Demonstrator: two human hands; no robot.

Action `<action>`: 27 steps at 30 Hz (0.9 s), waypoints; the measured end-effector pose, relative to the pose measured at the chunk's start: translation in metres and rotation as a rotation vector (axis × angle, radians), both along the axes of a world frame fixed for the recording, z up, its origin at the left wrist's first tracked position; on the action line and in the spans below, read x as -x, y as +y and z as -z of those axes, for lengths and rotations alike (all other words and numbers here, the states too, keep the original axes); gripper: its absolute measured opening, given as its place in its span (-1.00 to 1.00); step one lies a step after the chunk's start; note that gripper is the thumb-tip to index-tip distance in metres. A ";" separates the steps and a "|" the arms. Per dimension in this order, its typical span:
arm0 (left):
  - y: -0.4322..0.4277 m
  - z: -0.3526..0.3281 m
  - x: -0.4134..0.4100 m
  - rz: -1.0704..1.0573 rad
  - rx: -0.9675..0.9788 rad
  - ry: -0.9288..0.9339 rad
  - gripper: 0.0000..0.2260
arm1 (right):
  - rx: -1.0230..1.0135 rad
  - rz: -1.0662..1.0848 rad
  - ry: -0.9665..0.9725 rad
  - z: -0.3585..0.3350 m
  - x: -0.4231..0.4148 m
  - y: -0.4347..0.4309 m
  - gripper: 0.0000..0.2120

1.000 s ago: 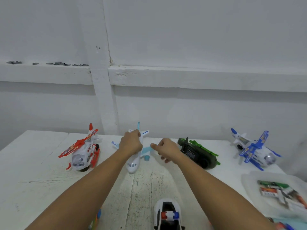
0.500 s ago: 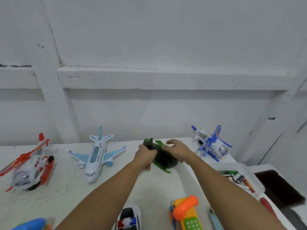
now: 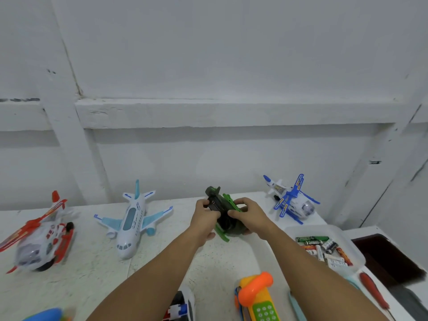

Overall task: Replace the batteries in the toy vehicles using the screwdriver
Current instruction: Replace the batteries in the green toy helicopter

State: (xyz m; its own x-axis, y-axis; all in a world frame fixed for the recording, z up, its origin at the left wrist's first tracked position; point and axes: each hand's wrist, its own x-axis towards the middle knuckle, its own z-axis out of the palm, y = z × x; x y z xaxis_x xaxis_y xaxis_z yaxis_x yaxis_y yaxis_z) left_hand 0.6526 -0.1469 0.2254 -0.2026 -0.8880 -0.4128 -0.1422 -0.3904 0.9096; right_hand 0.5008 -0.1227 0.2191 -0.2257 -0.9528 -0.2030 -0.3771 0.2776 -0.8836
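My left hand (image 3: 206, 216) and right hand (image 3: 249, 217) both grasp the black-and-green plastic toy helicopter (image 3: 222, 203) at the back of the speckled white worktop (image 3: 92, 274). In the translucent plastic tray (image 3: 301, 230) on my right, one battery (image 3: 312, 242) reads "Eveready". A red-handled screwdriver (image 3: 372, 290) lies nearby. The painted white wall (image 3: 231, 66) rises behind.

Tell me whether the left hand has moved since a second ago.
Yes. The left hand has gone right, off the white airplane, and now grips the green helicopter, nearer the blue helicopter.

Black-and-green toy helicopter (image 3: 220, 205) — tilted, centre; red-handled screwdriver (image 3: 370, 288) — flat, far right
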 end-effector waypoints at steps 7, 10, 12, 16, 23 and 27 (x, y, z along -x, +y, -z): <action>0.016 -0.029 0.008 -0.079 0.365 0.034 -0.53 | 0.150 0.016 -0.260 -0.034 0.012 0.017 -0.65; 0.031 -0.052 0.017 -0.086 0.548 0.060 -0.53 | 0.239 0.033 -0.394 -0.051 0.021 0.029 -0.70; 0.045 -0.065 0.026 -0.095 0.657 0.069 -0.52 | 0.278 0.027 -0.489 -0.060 0.029 0.040 -0.70; 0.078 -0.079 0.053 -0.181 0.765 0.051 -0.49 | 0.322 0.016 -0.599 -0.072 0.053 0.070 -0.71; 0.144 -0.079 0.108 -0.185 0.488 0.189 -0.40 | 0.306 -0.045 -0.729 -0.073 0.109 0.138 -0.83; 0.183 -0.068 0.129 -0.049 0.326 0.265 -0.43 | 0.261 -0.118 -0.721 -0.064 0.138 0.177 -0.78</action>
State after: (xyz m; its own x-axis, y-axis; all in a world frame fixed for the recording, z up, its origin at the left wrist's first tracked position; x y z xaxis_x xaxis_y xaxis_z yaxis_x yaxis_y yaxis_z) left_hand 0.5235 0.0356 0.2938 -0.2178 -0.9748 -0.0481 0.1247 -0.0767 0.9892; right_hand 0.3627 0.0547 0.2831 -0.0173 -0.9995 -0.0273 0.3022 0.0208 -0.9530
